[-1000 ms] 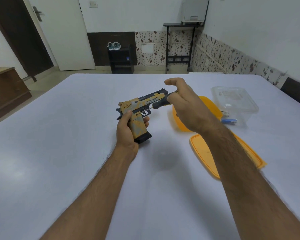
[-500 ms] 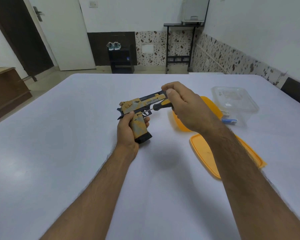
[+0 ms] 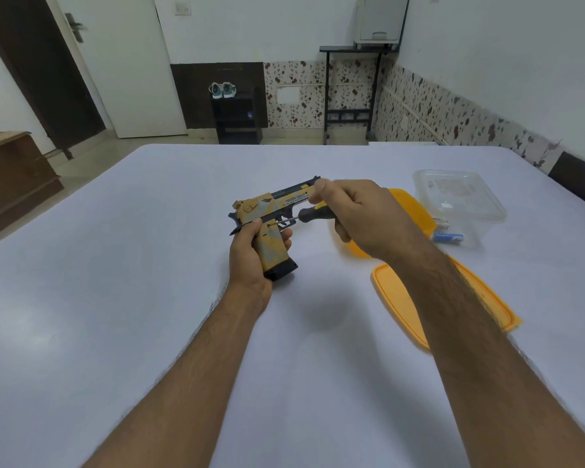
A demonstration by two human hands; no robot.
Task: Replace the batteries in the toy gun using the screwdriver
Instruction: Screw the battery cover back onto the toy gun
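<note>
Near the middle of the white bench (image 3: 122, 298), the left hand (image 3: 250, 256) is gripping the toy gun (image 3: 271, 217) by its handle, steadying it. The right hand (image 3: 358, 217) is pinching the screwdriver (image 3: 304, 216), its tip meeting the frame above the grip, likely working a screw.

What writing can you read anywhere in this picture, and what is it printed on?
"DESERT EAGLE": on the slide of the toy gun, in dark capitals.
A smaller line of print under it on the gun: too small to read.
Label on the blue battery in the clear box: blurred, unreadable.
Print on the white item beside the battery: too small to read.
</note>
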